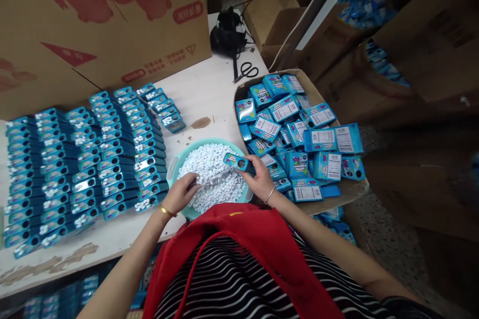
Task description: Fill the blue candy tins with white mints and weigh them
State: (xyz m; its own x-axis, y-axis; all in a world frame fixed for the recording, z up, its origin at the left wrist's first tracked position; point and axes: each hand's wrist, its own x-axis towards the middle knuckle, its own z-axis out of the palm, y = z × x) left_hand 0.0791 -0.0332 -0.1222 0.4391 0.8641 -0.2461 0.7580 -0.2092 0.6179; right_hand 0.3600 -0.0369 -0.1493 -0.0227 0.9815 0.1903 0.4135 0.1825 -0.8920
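Observation:
A turquoise basin [173, 169] full of small white pellets [209, 159] stands in front of me at the table's front edge. My right hand [259, 178] grips a small blue printed box [235, 160] with a dark round hole in its top face, tilted above the basin's right side. Over the left part of the pellets, my left hand [182, 192] is closed, thumb and fingers pinched together. A faint, pale edge runs from its fingertips towards the box, but I cannot make out what it holds.
Rows of blue boxes [112, 159], some topped with white pellets, fill the table's left. On the right, an open carton [355, 190] is heaped with blue boxes. Scissors [247, 72] and a black object [228, 35] lie behind. A large cardboard box [112, 25] stands along the back.

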